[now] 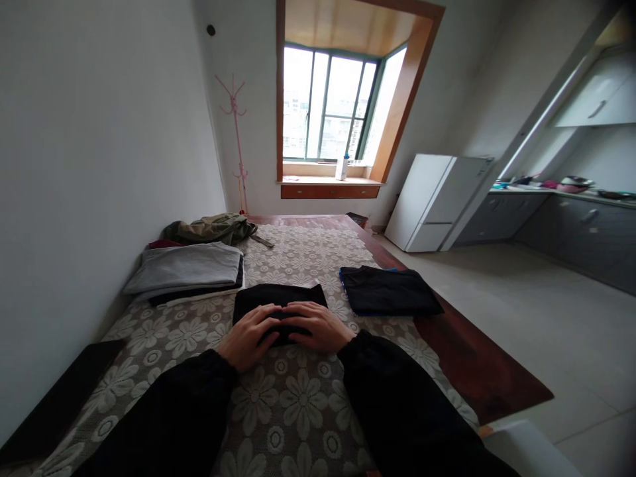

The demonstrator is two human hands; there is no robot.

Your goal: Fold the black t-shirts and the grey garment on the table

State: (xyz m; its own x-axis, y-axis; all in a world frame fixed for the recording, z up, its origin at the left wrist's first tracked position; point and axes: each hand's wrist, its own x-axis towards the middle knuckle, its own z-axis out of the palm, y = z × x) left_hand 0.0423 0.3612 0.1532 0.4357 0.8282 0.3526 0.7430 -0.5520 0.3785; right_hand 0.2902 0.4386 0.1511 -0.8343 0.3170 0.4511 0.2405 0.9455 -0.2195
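Folded black cloth (278,293) lies under left hand (248,336) and right hand (318,327), equally near, fingers loosely spread; it extends toward twelve o'clock, its longer axis seemingly nine-to-three.

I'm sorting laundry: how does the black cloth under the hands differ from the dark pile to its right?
The black cloth lies under the left hand and right hand; the dark pile is untouched. The dark pile shows blue at its edges; the black cloth, none. The dark pile reaches beyond the lace cover; the black cloth doesn't. Both look dark on top.
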